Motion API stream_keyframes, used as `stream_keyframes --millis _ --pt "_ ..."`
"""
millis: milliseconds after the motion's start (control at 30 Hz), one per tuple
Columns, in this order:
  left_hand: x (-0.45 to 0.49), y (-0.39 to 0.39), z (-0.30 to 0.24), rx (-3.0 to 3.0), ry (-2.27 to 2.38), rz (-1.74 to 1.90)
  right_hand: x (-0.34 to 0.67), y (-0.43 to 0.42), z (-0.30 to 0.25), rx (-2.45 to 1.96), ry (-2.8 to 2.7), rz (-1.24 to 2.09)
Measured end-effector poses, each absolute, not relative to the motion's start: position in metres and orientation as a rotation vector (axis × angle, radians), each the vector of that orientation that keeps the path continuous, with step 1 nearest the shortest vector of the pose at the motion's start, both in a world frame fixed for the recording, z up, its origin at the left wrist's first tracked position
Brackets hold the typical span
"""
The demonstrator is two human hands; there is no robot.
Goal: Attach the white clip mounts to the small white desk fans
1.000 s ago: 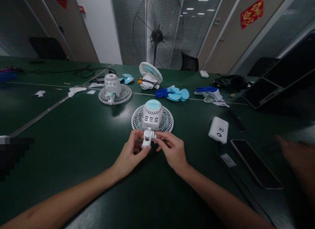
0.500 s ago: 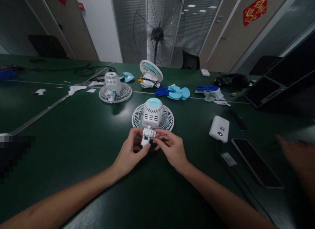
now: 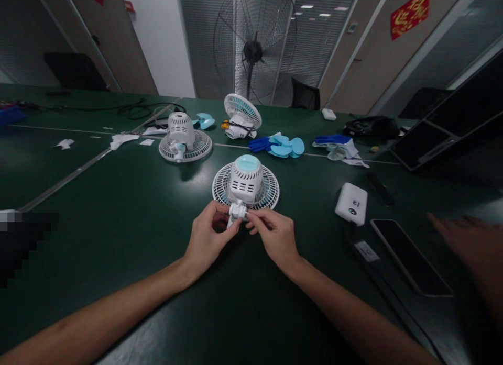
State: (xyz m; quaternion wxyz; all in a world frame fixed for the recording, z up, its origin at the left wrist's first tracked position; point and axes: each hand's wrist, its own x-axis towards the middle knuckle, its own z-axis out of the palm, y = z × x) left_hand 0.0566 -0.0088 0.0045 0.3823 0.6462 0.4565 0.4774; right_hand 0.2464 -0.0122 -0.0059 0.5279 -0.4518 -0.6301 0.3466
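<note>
The left hand [image 3: 206,233] pinches a white bracket [image 3: 237,211] between thumb and fingers; the right hand [image 3: 280,240] pinches a small part [image 3: 247,213] at the bracket's right side, too tiny to name; the bracket sits at the near edge of a white fan [image 3: 247,180], which lies grille down on the green table [image 3: 157,213], its pale blue cap upward, with no lettering I can read on it; to the right, a white power bank [image 3: 351,203] carries two dark characters, too small to read surely, above a round dark spot; just beside it are a phone [image 3: 411,257] and a cable's white label [image 3: 367,251], its print blurred; another person's hand [image 3: 467,242] is near the phone; on the far wall, a red sign [image 3: 409,14] bears gold characters, not clear enough to read.
</note>
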Motion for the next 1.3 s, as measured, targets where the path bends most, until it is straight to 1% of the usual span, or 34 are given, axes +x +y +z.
stream_keyframes --millis 267,400,533,633,800,967,1033,1300 --pt "0.058 -0.009 0.003 1.657 1.208 1.213 0.244 -0.01 -0.005 -1.154 -1.567 0.962" --pt "0.057 -0.008 0.005 1.65 1.213 1.251 0.244 -0.013 -0.004 -1.183 -1.515 0.869" --pt "0.056 -0.009 0.008 1.688 1.2 1.15 0.245 -0.016 -0.004 -1.113 -1.535 0.795" --pt "0.057 -0.009 0.007 1.662 1.206 1.148 0.246 -0.015 -0.005 -1.074 -1.545 0.798" --pt "0.061 -0.003 0.006 1.752 1.211 1.219 0.248 -0.009 -0.008 -1.145 -1.485 0.857" --pt "0.06 0.004 0.002 1.814 1.195 1.209 0.252 -0.003 -0.008 -1.184 -1.42 1.049" --pt "0.06 0.004 0.001 1.816 1.189 1.218 0.252 -0.004 -0.007 -1.172 -1.414 1.065" --pt "0.06 0.005 -0.002 1.803 1.15 1.257 0.252 -0.014 -0.001 -1.079 -1.594 0.718"
